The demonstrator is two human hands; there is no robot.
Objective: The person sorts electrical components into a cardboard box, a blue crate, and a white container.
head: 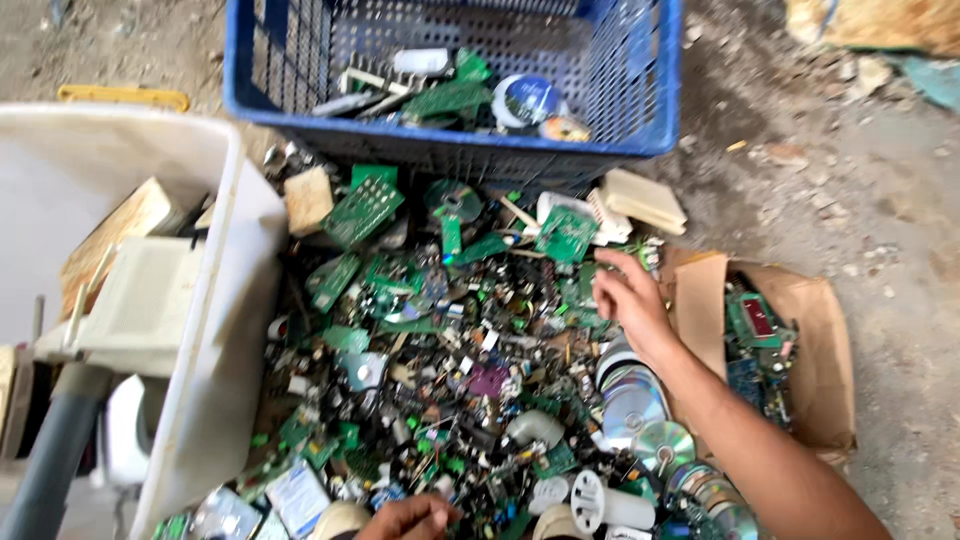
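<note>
Head view: both hands (625, 300) over circuit-board scrap heap (440, 350), seemingly empty.

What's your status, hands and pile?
Right hand open, reaching over scrap pile. Left hand low on pile's near edge, grip unclear. Discs beneath right forearm.

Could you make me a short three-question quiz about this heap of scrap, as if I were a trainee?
1. True or false: the right hand hovers over the heap of green circuit boards and small electronic scrap.
2. What lies just below the right forearm: A) shiny silver discs, B) glass bottles, C) red bricks?
3. Fill in: the blue perforated plastic crate stands at the ___ edge of the heap.

Key: 1 true. 2 A. 3 far. The left hand shows only partly at the bottom edge; its grip cannot be judged.
</note>
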